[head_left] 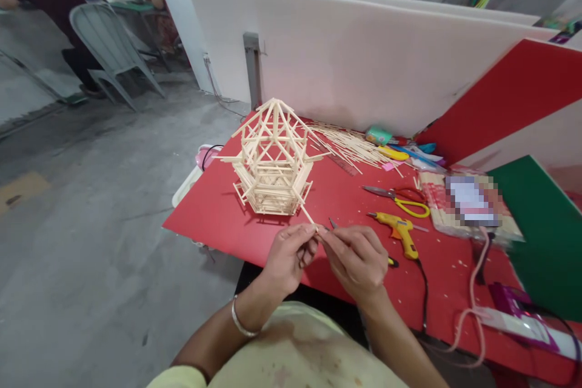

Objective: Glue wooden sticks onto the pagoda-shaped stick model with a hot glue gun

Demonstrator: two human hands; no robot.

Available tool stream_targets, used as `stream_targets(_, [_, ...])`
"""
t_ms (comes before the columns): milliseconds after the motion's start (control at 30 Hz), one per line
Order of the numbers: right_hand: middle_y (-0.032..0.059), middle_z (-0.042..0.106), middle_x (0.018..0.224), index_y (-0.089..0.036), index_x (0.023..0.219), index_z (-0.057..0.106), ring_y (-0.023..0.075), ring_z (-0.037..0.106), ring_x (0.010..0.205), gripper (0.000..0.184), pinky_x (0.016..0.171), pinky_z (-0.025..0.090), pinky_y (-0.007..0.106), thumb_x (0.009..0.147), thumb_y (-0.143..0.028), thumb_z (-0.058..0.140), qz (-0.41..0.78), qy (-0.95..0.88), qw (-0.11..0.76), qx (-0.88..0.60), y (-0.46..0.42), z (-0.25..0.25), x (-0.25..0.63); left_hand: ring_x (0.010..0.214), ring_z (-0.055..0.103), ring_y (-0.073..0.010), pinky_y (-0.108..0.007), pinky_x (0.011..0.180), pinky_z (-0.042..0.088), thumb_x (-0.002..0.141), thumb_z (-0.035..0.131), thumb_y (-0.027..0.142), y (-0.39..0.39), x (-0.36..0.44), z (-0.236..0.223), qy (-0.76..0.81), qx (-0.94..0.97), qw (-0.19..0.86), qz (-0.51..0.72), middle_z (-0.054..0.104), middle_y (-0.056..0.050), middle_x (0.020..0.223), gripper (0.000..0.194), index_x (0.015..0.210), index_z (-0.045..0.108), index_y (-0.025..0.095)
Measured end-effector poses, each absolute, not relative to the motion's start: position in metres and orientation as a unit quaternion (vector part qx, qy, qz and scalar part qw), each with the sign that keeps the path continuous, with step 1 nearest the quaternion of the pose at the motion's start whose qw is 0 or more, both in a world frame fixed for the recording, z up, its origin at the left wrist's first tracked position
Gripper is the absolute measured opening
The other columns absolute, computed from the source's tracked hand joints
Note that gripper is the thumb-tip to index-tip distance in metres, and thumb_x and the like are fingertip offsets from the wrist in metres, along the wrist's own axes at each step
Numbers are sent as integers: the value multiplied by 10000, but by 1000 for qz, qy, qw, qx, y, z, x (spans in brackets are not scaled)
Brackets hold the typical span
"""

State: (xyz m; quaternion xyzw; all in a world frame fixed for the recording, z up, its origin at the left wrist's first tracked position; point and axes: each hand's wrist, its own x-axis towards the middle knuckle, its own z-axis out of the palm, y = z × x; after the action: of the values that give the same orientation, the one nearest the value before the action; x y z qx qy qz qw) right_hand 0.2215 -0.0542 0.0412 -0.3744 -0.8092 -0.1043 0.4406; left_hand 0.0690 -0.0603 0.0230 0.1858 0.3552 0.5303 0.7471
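From here I see the left hand and right hand pinching a thin stick over the red tabletop (stick lattice beyond, yellow glue gun right).

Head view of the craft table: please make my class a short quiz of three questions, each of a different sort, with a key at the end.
1. True or false: the yellow glue gun lies on the green board.

2. Multiple choice: what is at the spot where the fingertips of the left hand and right hand come together?
A) the scissors
B) the near end of a thin pale stick
C) a black cord

3. Fill in the gap: the bangle is on the person's ____ wrist.

Key:
1. False; it lies on the red tabletop.
2. B
3. left
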Motion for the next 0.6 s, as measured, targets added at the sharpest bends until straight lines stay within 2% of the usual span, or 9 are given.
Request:
stream_targets(167, [17, 716, 856, -269, 1090, 716, 164, 632, 758, 337, 743, 531, 327, 798, -106, 761, -112, -761, 473, -430, -43, 42, 209, 424, 427, -33, -165, 400, 235, 797, 760, 450, -53, 62, 20, 349, 157, 741, 552, 585, 16, 583, 328, 879, 730, 134])
stream_targets(367, [10, 701, 803, -245, 972, 725, 142, 620, 710, 193, 705, 512, 309, 814, -143, 769, -119, -744, 477, -452, -23, 35, 188, 407, 396, -27, -152, 388, 234, 779, 789, 447, -41, 52, 4, 384, 134, 692, 597, 534, 57, 542, 326, 818, 670, 146])
stream_targets(467, [16, 704, 804, -228, 968, 725, 141, 615, 724, 211, 715, 507, 305, 798, -120, 786, -113, -739, 486, -452, -19, 32, 183, 437, 441, -44, -150, 411, 305, 796, 785, 428, -38, 44, 2, 434, 228, 598, 634, 553, 58, 538, 294, 879, 697, 160])
stream_targets(600, [21, 705, 813, -218, 979, 717, 143, 608, 735, 249, 714, 498, 307, 778, -95, 800, -108, -739, 492, -447, -17, 30, 180, 470, 493, -63, -173, 474, 401, 894, 688, 356, -32, 28, 10, 486, 420, 441, 628, 617, 41, 592, 260, 1079, 735, 179])
